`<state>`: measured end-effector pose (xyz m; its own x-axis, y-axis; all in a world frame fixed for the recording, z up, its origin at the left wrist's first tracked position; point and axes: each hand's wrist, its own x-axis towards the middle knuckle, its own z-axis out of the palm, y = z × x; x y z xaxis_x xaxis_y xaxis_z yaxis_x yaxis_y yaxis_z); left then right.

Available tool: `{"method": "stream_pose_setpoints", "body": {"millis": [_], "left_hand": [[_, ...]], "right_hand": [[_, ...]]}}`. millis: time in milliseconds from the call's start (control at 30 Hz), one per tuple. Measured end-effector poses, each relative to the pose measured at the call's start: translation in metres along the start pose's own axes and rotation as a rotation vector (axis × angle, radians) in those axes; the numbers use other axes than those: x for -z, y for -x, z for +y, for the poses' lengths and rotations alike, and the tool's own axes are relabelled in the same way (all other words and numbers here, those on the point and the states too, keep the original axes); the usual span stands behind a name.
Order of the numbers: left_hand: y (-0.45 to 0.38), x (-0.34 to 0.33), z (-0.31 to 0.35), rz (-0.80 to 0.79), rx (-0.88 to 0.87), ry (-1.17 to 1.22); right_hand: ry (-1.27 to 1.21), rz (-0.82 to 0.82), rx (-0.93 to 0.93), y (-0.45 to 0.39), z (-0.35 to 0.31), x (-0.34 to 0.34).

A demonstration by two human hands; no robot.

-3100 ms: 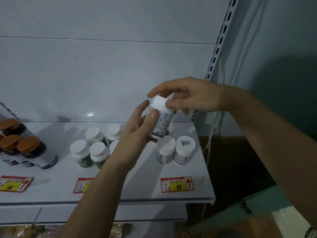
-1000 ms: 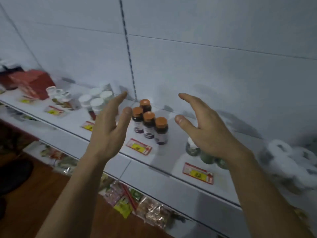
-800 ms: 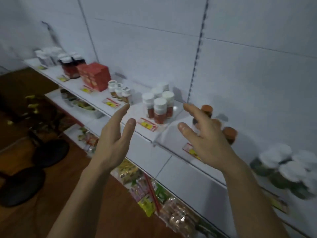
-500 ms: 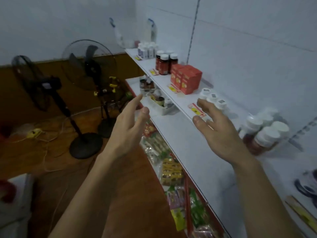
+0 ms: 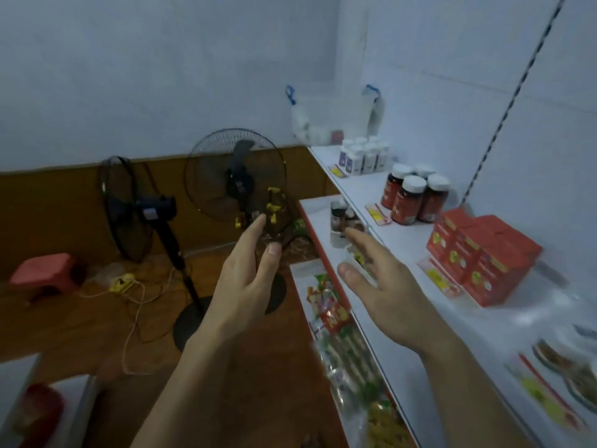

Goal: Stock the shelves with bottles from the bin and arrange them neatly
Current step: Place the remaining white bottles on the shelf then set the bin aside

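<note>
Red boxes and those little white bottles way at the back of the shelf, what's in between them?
In the head view, four dark bottles with white caps stand between the red boxes and the small white bottles.

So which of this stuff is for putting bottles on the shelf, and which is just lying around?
For the job:
- left hand, open and empty
- right hand, open and empty
- top shelf
- dark bottles with white caps
- small white bottles

Just lying about:
- two standing fans
- pink stool
- yellow cord on the floor
- red boxes
- snack packets below
</note>
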<state>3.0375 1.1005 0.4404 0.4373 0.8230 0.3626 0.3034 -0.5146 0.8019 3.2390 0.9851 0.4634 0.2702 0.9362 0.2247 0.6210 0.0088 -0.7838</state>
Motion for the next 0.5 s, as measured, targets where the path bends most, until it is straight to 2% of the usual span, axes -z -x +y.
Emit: {"method": "stream_pose_setpoints", "body": {"millis": [133, 233, 500], "left_hand": [[-0.107, -0.010, -0.027, 0.002, 0.054, -0.036], [-0.181, -0.007, -0.043, 0.040, 0.025, -0.060], [-0.336, -0.020, -0.084, 0.082, 0.023, 0.052]], "right_hand": [[-0.036, 0.003, 0.009, -0.114, 0.017, -0.001], [-0.033, 0.005, 0.016, -0.191, 0.021, 0.004], [0.088, 0.014, 0.019, -0.338, 0.045, 0.024]]}}
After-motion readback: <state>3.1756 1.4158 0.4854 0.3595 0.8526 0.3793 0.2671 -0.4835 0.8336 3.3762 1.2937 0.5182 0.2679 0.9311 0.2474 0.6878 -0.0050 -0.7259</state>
